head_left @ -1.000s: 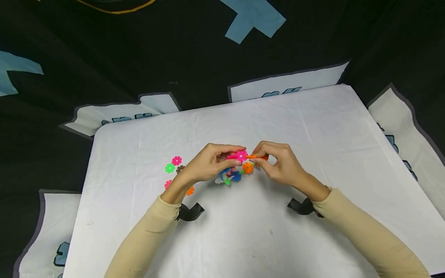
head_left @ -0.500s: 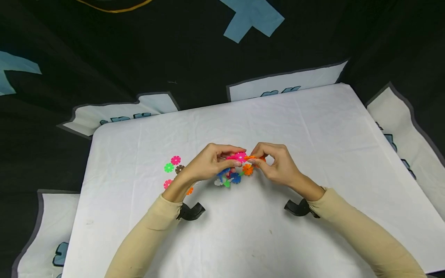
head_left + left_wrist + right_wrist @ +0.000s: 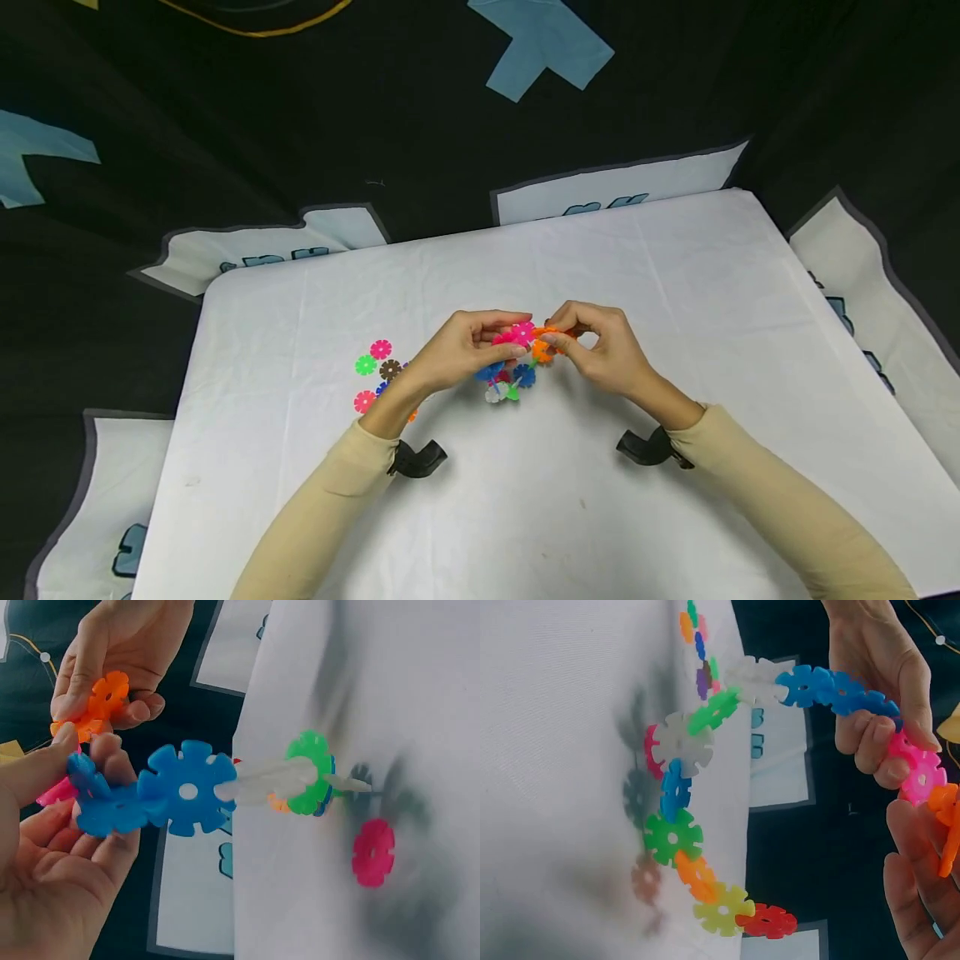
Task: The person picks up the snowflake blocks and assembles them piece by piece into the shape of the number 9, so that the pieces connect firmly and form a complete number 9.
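My left hand grips one end of a chain of slotted flower-shaped plastic discs, its thumb and fingers around blue discs and a pink disc. Two joined orange discs are pinched between thumb and fingers of my right hand. They meet the pink disc's edge; whether the slots interlock, I cannot tell. From the left hand the chain hangs in a curve above the table, through a white disc, a green disc, a yellow disc and a red disc.
Several loose discs lie left of my left hand, among them a pink one, a green one and a brown one. A dark pink disc lies beneath the chain. White cloth covers the table; black curtains surround it.
My left hand and the hanging chain have shifted slightly right, uncovering more of the brown and blue loose discs. The orange discs sit closer against the pink one than a second ago.
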`<state>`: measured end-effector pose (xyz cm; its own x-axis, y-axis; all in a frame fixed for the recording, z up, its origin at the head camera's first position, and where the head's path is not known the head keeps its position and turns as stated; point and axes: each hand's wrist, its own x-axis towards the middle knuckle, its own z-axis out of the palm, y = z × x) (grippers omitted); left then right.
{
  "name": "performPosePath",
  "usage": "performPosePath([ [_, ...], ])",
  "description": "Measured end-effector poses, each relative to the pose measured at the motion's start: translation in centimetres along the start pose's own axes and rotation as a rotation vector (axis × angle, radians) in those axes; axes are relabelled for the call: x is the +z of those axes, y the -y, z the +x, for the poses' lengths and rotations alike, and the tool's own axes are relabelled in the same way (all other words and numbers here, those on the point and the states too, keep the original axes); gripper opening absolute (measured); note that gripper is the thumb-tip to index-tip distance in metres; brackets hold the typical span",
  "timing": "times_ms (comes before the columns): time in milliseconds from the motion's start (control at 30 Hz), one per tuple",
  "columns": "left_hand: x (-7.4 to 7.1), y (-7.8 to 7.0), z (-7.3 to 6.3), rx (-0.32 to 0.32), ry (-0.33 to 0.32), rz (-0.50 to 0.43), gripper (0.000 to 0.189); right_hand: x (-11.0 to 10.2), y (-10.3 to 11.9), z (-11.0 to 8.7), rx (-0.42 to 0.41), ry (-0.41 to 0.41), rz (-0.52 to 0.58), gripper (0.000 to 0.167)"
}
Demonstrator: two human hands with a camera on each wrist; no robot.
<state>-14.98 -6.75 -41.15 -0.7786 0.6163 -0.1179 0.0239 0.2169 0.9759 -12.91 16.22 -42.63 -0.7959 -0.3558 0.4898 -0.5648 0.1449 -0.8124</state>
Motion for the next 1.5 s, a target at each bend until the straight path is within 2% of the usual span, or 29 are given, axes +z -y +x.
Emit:
performPosePath([
  [133, 0.1, -0.1, -0.1, -0.011, -0.033, 0.046, 0.041, 0.2, -0.3, -0.2, -0.037, -0.002, -0.018, 0.018],
  [233, 0.3, -0.7, -0.2, 0.014, -0.078, 0.105, 0.038, 0.3, -0.2, -0.2, -0.081, -0.016, -0.047, 0.021],
  [367, 0.6, -1.3, -0.4, 0.060, -0.116, 0.133, 0.037, 0.5, -0.1, -0.1, -0.117, -0.046, -0.033, 0.022],
  [533, 0.6, -1.7, -0.5, 0.104, -0.122, 0.189, 0.038, 0.9, 0.1, 0.0, -0.147, -0.067, -0.014, 0.025],
  [600, 0.5, -1.9, -0.5, 0.103, -0.113, 0.186, 0.038, 0.9, 0.4, 0.2, -0.137, -0.069, -0.008, 0.024],
  [700, 0.1, -1.7, -0.1, 0.094, -0.069, 0.111, 0.040, 0.8, 0.7, 0.6, -0.085, -0.064, -0.006, 0.021],
  [800, -0.1, -0.8, 0.1, 0.044, -0.024, 0.071, 0.054, 0.4, 0.7, 1.1, 0.023, -0.046, -0.003, 0.012],
  [900, -0.1, 0.6, -0.1, -0.017, -0.021, 0.156, 0.067, 0.0, 0.1, 1.1, 0.175, -0.045, 0.034, 0.005],
  [967, 0.0, 1.3, -0.3, -0.043, -0.030, 0.207, 0.064, -0.4, -0.3, 1.0, 0.270, -0.051, 0.069, 0.006],
  [1100, -0.4, 1.9, -0.3, -0.026, -0.040, 0.254, 0.048, -1.3, -1.0, 0.7, 0.389, -0.018, 0.100, 0.010],
  [1300, -1.8, 1.9, -0.5, -0.055, 0.044, 0.258, 0.046, -1.8, -1.2, 0.0, 0.410, 0.115, 0.107, 0.021],
  [1500, -2.2, 1.4, -0.7, -0.038, 0.094, 0.259, 0.046, -1.5, -1.0, -0.4, 0.374, 0.110, 0.131, 0.022],
])
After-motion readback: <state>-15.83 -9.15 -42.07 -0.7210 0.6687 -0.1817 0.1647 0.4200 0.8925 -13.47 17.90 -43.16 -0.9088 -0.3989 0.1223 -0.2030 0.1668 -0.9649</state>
